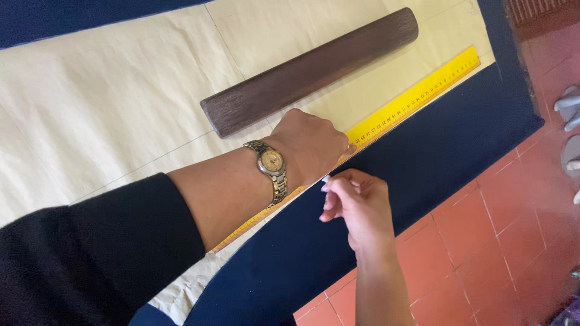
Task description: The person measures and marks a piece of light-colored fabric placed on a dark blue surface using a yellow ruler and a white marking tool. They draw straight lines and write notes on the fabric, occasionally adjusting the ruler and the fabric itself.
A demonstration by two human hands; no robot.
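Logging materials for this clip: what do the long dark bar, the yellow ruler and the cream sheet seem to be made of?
Dark bar: likely wood, matte brown, grain streaks visible. Yellow ruler: flat and smooth with printed marks, plastic or painted metal, cannot tell. Cream sheet: looks like paper, with soft creases and pencil lines.

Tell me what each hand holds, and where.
The left hand presses the yellow ruler down near its middle. The right hand pinches something small and white; what it is cannot be told.

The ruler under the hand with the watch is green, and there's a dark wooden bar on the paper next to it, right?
Not quite. The head view shows the ruler is yellow, not green. The left hand, with the watch, presses on it, and the dark wooden bar lies on the paper beside it.
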